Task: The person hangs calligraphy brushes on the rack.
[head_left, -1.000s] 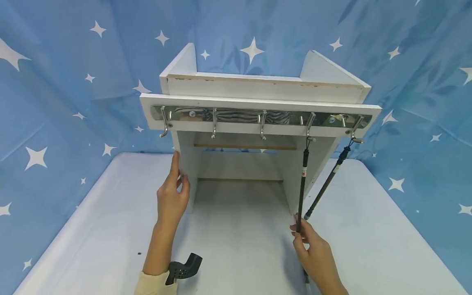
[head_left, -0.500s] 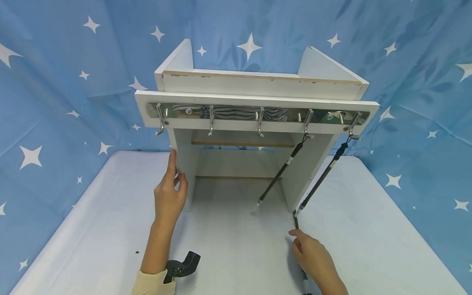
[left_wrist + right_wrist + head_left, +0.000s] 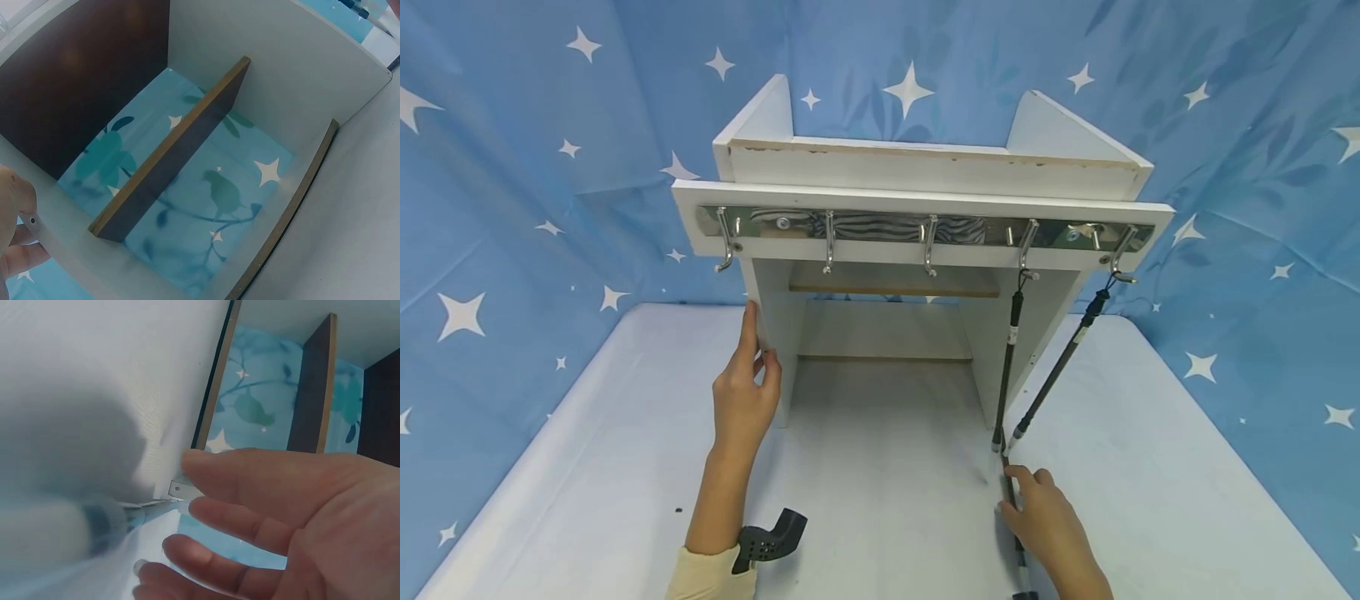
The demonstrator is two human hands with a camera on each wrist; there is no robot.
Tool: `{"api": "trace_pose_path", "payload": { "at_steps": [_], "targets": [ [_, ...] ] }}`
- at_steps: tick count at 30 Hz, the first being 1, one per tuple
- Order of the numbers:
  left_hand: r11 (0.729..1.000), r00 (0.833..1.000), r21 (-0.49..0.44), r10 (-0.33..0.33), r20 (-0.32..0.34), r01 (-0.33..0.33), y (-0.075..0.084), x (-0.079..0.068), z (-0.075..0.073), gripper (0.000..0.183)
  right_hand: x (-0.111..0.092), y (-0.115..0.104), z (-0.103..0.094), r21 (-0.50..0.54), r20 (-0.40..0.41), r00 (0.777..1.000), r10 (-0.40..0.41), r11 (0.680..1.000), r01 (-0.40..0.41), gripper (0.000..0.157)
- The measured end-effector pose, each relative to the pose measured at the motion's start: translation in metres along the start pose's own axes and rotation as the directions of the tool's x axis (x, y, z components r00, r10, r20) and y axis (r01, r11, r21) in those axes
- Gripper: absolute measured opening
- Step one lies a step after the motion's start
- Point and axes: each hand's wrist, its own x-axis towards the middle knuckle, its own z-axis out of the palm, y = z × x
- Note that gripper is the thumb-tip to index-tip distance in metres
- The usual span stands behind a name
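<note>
A white shelf unit (image 3: 932, 179) has a metal hook rail (image 3: 880, 227) along its front. My left hand (image 3: 745, 408) holds the edge of its left side panel (image 3: 69, 244), thumb on one side and fingers on the other. From the two rightmost hooks hang thin dark rods by cord loops, a nearer rod (image 3: 1006, 367) and a slanted rod (image 3: 1060, 367). Below their tips my right hand (image 3: 1048, 525) is beside a third dark rod (image 3: 1019, 550) on the table. In the right wrist view its thumb and fingers are apart, with a blurred rod (image 3: 112, 525) at the left.
The white table (image 3: 880, 500) spreads under the unit. A blue star-patterned cloth (image 3: 550, 208) hangs behind. Inner boards (image 3: 172, 150) cross the unit. A black wrist mount (image 3: 771, 537) sits on my left forearm, and a small dark speck (image 3: 679, 509) lies on the table.
My right hand has let go of the nearer hanging rod and lowered beside the third rod. The released rod swung left, then back to the right. My left hand stays at the panel.
</note>
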Motion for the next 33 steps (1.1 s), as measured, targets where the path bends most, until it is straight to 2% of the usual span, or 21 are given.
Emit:
{"api": "trace_pose_path", "payload": {
  "at_steps": [7, 17, 33],
  "targets": [
    [1.0, 1.0, -0.008, 0.014, -0.024, -0.014, 0.0006, 0.0003, 0.0011, 0.072, -0.0003, 0.0028, 0.0035, 0.002, 0.051, 0.997, 0.055, 0.998, -0.056, 0.061],
    [1.0, 1.0, -0.004, -0.008, -0.001, 0.008, 0.0009, 0.0, -0.0003, 0.068, 0.0028, 0.002, 0.0047, -0.037, 0.103, 0.992, 0.076, 0.997, -0.072, 0.065],
    [1.0, 1.0, -0.002, -0.011, 0.009, 0.011, -0.0008, 0.0003, -0.0002, 0.069, 0.0046, -0.0012, 0.0085, -0.057, 0.104, 0.99, 0.091, 0.995, -0.085, 0.063]
  ]
}}
